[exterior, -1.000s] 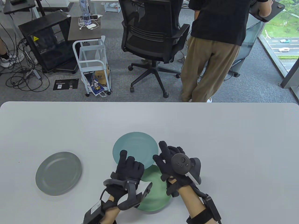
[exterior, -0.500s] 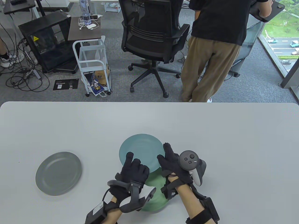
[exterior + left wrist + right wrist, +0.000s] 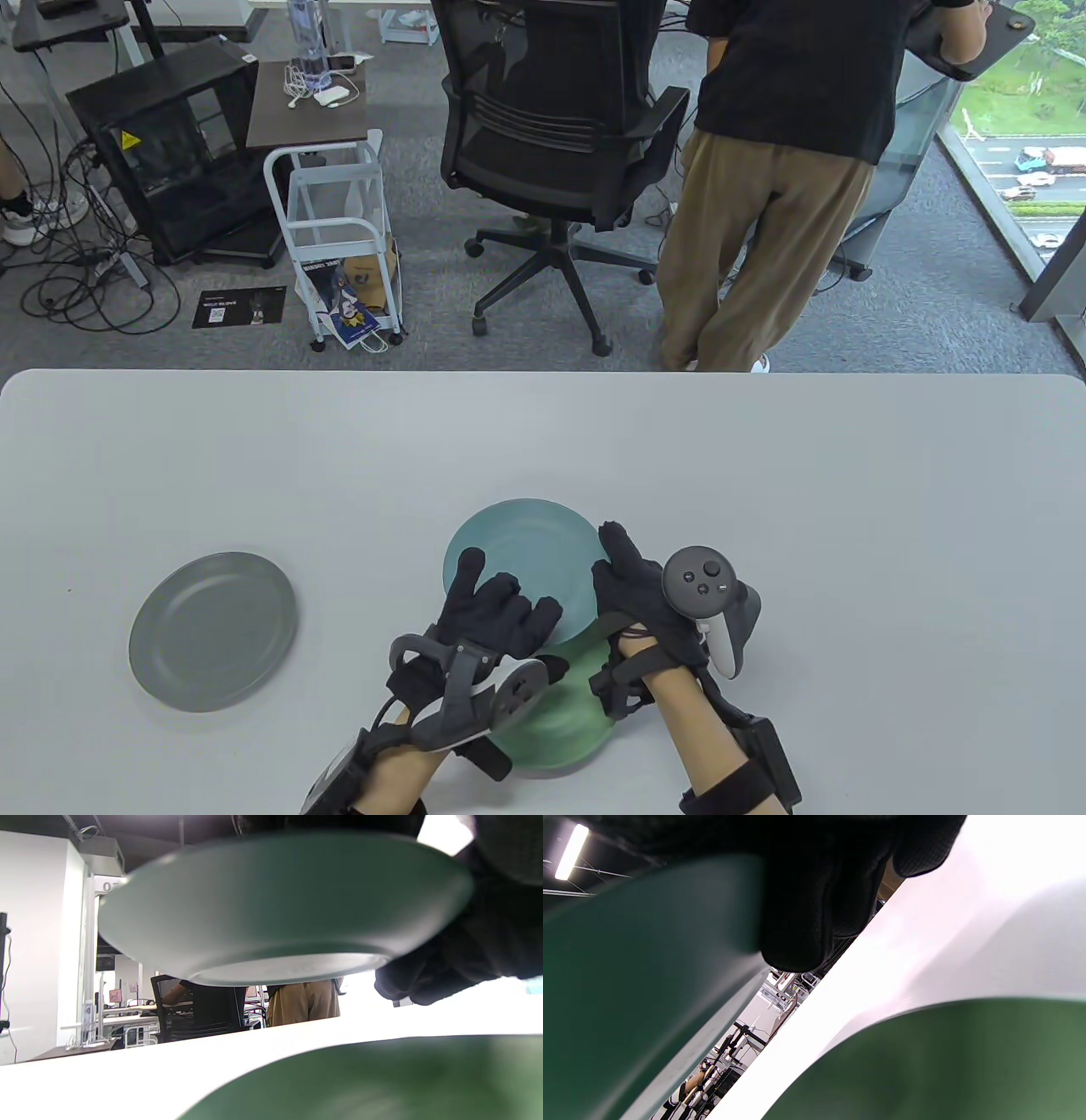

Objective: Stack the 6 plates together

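Both hands hold one teal plate [image 3: 522, 556] above the white bench [image 3: 764, 475]. The left hand [image 3: 496, 607] grips its near-left rim, thumb lying on the upper face and the other fingers [image 3: 543, 615] curled over the edge. The right hand [image 3: 636, 586] grips the right rim, its fingers [image 3: 615, 543] laid along the edge and wrapped under it.

In the left wrist view the teal plate [image 3: 280, 904] appears from below, its foot ring showing, lifted clear of the bench [image 3: 127, 1065], with a dark gloved fingertip beneath its right edge. In the right wrist view the plate's underside [image 3: 640, 971] fills the left half, and gloved fingers [image 3: 814, 899] press against it from above.

Just below and toward the person lies a green plate [image 3: 556, 722], flat on the bench and partly covered by the teal one and by both wrists. It shows as a blurred green curve at the bottom of the left wrist view [image 3: 382, 1082] and of the right wrist view [image 3: 946, 1065]. There is a visible gap between the two plates.

A grey plate [image 3: 214, 630] sits flat on the bench, well apart to the left, with neither hand touching it.

Beyond the far edge of the bench stand an office chair [image 3: 551, 119] and a person in tan trousers [image 3: 747, 246].
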Action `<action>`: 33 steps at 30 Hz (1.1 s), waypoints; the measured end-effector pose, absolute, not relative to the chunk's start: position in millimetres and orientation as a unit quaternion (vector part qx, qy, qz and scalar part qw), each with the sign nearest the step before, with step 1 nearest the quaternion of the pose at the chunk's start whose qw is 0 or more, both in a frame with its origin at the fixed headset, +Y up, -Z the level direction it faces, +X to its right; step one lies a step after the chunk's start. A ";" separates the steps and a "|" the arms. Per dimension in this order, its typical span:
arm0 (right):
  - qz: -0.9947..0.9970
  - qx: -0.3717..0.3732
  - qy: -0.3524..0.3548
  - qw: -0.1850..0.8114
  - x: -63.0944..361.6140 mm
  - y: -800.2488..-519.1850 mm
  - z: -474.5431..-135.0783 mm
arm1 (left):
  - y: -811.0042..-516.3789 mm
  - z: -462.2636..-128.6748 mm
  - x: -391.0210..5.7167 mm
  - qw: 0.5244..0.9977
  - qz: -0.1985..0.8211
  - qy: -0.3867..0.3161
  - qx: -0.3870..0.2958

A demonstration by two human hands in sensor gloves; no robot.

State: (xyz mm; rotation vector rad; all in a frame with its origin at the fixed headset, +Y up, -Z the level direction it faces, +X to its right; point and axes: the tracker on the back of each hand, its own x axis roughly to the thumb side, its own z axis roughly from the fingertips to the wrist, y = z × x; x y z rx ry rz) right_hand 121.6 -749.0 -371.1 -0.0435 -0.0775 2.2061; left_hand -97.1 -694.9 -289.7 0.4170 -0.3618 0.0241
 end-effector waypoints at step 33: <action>0.965 0.081 0.010 0.251 116.6 -748.7 -374.3 | -733.0 -349.6 -255.4 0.940 0.000 0.338 0.039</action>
